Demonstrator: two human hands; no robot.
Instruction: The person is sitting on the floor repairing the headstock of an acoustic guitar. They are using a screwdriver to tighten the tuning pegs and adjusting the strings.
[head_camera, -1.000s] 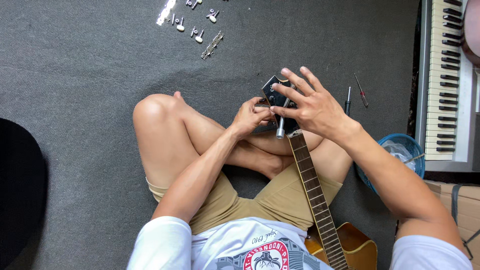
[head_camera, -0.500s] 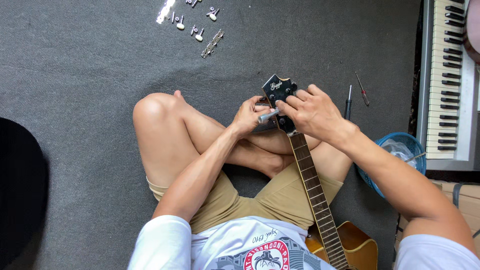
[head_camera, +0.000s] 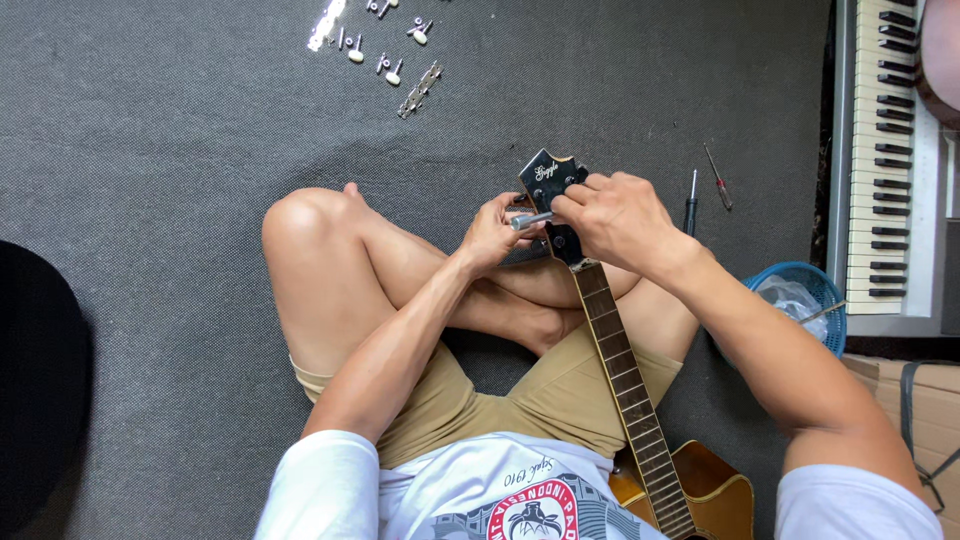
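Guitar (head_camera: 640, 440) lay across lap, headstock (head_camera: 548, 178) up front | left hand (head_camera: 492, 235) gripped metal tool (head_camera: 530, 219); right hand (head_camera: 620, 220) clamped headstock | risk: tool slipping, scratching it | loose tuners (head_camera: 400, 60) lay beyond.

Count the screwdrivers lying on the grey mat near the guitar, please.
2. One with a black handle lies just right of the right hand. A thinner one lies slightly farther right, toward the keyboard. Others may be hidden under the arms.
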